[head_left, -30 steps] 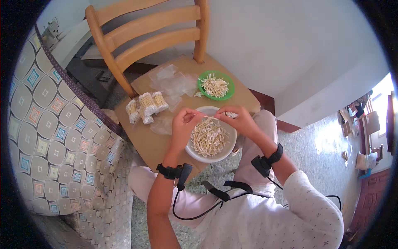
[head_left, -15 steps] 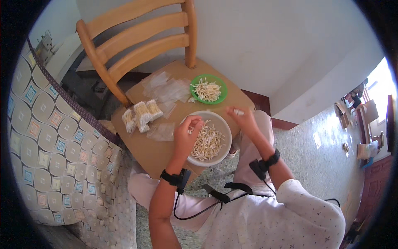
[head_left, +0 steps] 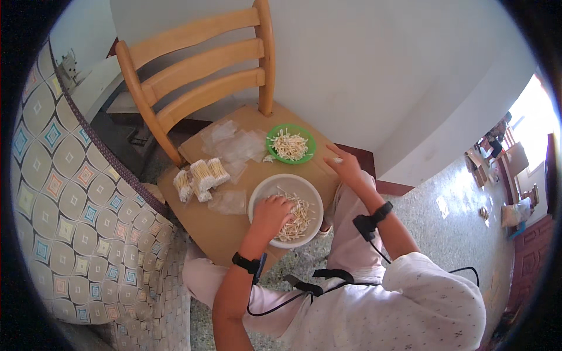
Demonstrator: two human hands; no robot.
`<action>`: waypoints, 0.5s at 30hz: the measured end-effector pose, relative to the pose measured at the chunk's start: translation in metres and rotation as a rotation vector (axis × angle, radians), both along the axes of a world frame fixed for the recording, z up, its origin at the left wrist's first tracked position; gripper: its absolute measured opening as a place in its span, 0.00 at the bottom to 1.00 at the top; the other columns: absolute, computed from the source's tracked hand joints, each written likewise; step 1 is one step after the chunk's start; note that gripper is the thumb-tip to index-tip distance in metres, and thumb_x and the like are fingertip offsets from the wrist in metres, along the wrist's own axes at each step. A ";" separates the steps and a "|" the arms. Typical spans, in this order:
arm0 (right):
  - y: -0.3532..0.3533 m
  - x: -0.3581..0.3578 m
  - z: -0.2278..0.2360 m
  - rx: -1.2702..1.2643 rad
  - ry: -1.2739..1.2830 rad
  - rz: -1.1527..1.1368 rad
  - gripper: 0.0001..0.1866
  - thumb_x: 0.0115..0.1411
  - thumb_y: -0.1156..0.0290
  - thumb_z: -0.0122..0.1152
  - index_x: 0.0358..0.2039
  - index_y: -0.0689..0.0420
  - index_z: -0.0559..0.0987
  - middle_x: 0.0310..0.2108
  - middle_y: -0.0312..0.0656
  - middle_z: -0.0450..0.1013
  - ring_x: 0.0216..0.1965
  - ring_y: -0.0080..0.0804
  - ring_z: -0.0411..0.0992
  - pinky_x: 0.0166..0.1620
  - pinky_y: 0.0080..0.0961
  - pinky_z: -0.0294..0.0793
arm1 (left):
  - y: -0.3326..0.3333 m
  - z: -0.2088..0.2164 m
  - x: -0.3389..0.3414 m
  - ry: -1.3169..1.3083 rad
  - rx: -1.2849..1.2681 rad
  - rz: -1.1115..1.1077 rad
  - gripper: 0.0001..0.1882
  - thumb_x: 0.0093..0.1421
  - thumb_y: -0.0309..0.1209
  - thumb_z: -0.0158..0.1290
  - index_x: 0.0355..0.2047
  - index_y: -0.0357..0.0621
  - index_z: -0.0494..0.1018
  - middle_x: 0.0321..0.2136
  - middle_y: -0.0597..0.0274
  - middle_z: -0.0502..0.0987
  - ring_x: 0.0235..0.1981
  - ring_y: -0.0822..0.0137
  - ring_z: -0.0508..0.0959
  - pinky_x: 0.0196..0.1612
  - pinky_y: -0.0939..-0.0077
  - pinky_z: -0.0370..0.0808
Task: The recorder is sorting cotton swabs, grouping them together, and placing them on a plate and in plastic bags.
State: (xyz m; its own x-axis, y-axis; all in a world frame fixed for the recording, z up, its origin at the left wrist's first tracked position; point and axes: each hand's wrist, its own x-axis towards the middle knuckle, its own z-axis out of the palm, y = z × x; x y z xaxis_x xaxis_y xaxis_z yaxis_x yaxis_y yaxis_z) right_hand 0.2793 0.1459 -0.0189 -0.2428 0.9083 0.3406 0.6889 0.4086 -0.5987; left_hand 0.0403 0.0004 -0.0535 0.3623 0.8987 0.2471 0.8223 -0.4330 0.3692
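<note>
A white bowl point(head_left: 256, 229) holds a loose pile of cotton swabs point(head_left: 300, 225). Over its left side my left hand point(head_left: 272, 215) reaches in, palm down, with bent, slightly parted fingers touching the pile; the fingertips are partly hidden. My right hand point(head_left: 349, 167) is raised to the right of the bowl, beyond its rim. Small white cotton tips point(head_left: 338, 159) show among its fingers, seemingly a few swabs held against the palm, with the index finger stretched out. Behind the bowl, a green bowl point(head_left: 270, 153) contains more swabs.
Bundles of packed cotton swabs point(head_left: 202, 175) lie at the left on the cardboard-covered chair seat point(head_left: 225, 225). Clear plastic bags point(head_left: 234, 143) are spread behind them, and another bag point(head_left: 228, 202) lies beside the white bowl. The wooden chair back point(head_left: 205, 64) rises behind; patterned cloth point(head_left: 76, 222) hangs left.
My left hand has come down from above the white bowl onto the swabs in it. My right hand stays to the right, its index finger now stretched out more.
</note>
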 end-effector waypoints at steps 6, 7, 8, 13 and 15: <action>-0.048 0.043 0.024 -0.171 -0.456 0.063 0.16 0.57 0.54 0.56 0.43 0.45 0.79 0.31 0.49 0.77 0.35 0.49 0.75 0.41 0.42 0.73 | 0.002 0.010 -0.006 -0.068 0.005 -0.029 0.14 0.51 0.34 0.57 0.39 0.48 0.77 0.34 0.58 0.76 0.38 0.55 0.75 0.40 0.61 0.72; -0.053 0.047 0.026 -0.169 -0.452 0.056 0.16 0.57 0.54 0.56 0.43 0.45 0.79 0.31 0.49 0.77 0.35 0.49 0.75 0.41 0.42 0.73 | 0.002 0.011 -0.006 -0.079 0.029 -0.017 0.12 0.51 0.33 0.57 0.37 0.47 0.77 0.33 0.57 0.76 0.37 0.55 0.75 0.40 0.61 0.72; -0.059 0.052 0.028 -0.139 -0.430 0.024 0.15 0.57 0.55 0.56 0.42 0.44 0.79 0.28 0.48 0.76 0.33 0.49 0.75 0.39 0.43 0.73 | 0.002 0.012 -0.007 -0.075 0.033 -0.026 0.12 0.51 0.33 0.57 0.37 0.47 0.77 0.33 0.57 0.76 0.37 0.55 0.75 0.40 0.61 0.72; -0.104 0.072 0.036 -0.265 -0.479 -0.150 0.15 0.59 0.55 0.54 0.44 0.40 0.78 0.25 0.48 0.76 0.29 0.48 0.75 0.33 0.43 0.75 | -0.001 0.023 -0.006 -0.185 0.067 -0.014 0.09 0.53 0.32 0.56 0.33 0.43 0.78 0.31 0.57 0.77 0.36 0.56 0.76 0.39 0.62 0.73; -0.120 0.078 0.024 -0.156 -0.541 -0.056 0.15 0.59 0.55 0.54 0.45 0.41 0.77 0.27 0.47 0.76 0.29 0.46 0.75 0.33 0.42 0.75 | -0.003 0.026 -0.005 -0.209 0.080 -0.022 0.08 0.53 0.32 0.56 0.32 0.43 0.78 0.32 0.58 0.77 0.36 0.56 0.76 0.39 0.63 0.73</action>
